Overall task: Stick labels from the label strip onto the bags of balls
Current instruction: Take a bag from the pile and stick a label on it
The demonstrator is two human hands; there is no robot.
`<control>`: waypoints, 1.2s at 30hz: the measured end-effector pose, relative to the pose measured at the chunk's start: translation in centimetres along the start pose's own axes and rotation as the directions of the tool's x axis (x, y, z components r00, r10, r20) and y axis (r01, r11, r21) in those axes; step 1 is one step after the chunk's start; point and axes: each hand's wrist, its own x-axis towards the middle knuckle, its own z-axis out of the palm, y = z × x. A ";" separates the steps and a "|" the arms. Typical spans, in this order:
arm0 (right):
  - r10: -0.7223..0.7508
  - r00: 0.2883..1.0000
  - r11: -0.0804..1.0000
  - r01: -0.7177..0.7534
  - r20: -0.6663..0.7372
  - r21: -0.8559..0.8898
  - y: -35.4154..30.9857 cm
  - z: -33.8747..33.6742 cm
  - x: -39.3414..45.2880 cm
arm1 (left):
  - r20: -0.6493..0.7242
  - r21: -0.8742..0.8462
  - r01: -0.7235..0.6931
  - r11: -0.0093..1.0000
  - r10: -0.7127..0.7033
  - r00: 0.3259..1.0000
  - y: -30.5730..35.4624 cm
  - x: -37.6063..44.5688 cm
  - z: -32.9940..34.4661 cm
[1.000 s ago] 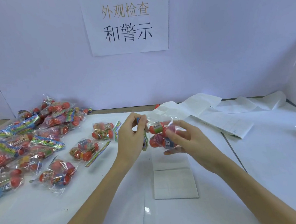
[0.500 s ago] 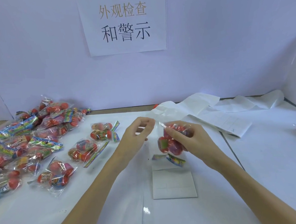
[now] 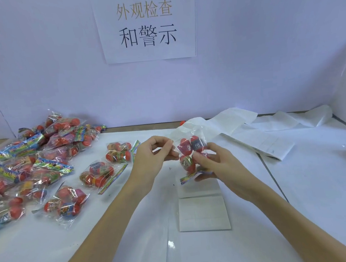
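Now right hand [image 3: 220, 168] grip clamped on bag of balls [image 3: 192, 155] above bench [image 3: 300, 192] centre; left hand [image 3: 152, 160] fingers pinched together, contents unclear; label strip [image 3: 203, 213] at 6 o'clock of bag; unlabelled-looking pile [image 3: 29, 165] at 9 o'clock: much left
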 end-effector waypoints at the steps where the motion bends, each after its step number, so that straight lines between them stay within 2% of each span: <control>1: 0.004 0.999 1.000 -0.004 -0.033 -0.002 0.0 -0.2 0.1 | -0.010 -0.011 0.025 1.000 -0.025 1.000 0.1 0.1 -0.2; 3: -0.004 0.997 1.000 0.002 -0.079 -0.023 -0.1 -0.5 0.1 | 0.005 0.045 0.062 0.997 -0.063 0.998 0.3 0.2 -0.2; 5: -0.031 0.998 0.994 0.026 -0.050 -0.108 -0.3 -0.8 0.0 | 0.057 0.116 0.093 0.989 -0.100 0.993 0.5 0.0 0.1; 7: -0.062 0.998 0.978 0.060 -0.004 -0.199 -0.2 -0.9 -0.2 | 0.143 0.079 0.132 0.988 -0.143 0.979 0.5 -0.4 0.5; 9: -0.072 0.997 0.981 0.070 0.000 -0.183 -0.1 -0.7 -0.1 | 0.187 0.003 0.140 0.990 -0.138 0.973 0.6 -0.7 0.8; 13: -0.025 0.999 0.991 0.022 -0.024 -0.130 -0.2 -0.6 0.1 | 0.076 -0.075 0.128 0.989 -0.122 0.990 0.8 -0.7 1.0; 18: 0.024 0.997 0.997 -0.019 0.069 -0.074 -0.3 -0.3 -0.1 | -0.040 -0.072 0.117 0.991 -0.120 0.992 0.8 -0.5 0.6; 20: 0.033 0.996 0.993 -0.023 0.085 -0.117 -0.3 -0.4 -0.2 | -0.076 -0.048 0.077 0.996 -0.081 0.994 0.7 -0.5 0.4; 22: 0.026 0.998 0.986 -0.016 0.059 -0.166 -0.1 -0.6 -0.1 | -0.081 -0.013 0.052 0.999 -0.053 0.995 0.7 -0.5 0.3; 27: 0.016 0.999 0.982 -0.006 0.048 -0.190 -0.3 -1.4 0.0 | -0.074 -0.071 0.076 0.995 -0.082 0.994 0.6 -0.4 0.2; 30: -0.072 0.995 0.955 0.050 -0.067 -0.291 -0.4 -1.6 0.1 | -0.050 -0.111 0.052 0.992 -0.058 0.997 0.6 -0.3 0.3; 32: -0.064 0.992 0.985 0.045 -0.110 -0.165 -0.5 -1.9 0.1 | 0.037 -0.118 -0.010 0.993 0.015 0.999 0.6 -0.3 0.2; 34: -0.018 0.995 0.996 0.027 -0.096 0.085 -0.8 -2.1 0.0 | 0.160 -0.106 -0.081 0.991 0.097 0.982 0.3 -0.3 0.1; 36: 0.008 0.999 0.941 0.004 -0.033 0.339 -1.1 -2.5 0.2 | 0.254 -0.074 -0.154 0.985 0.168 0.952 -0.1 -0.3 0.1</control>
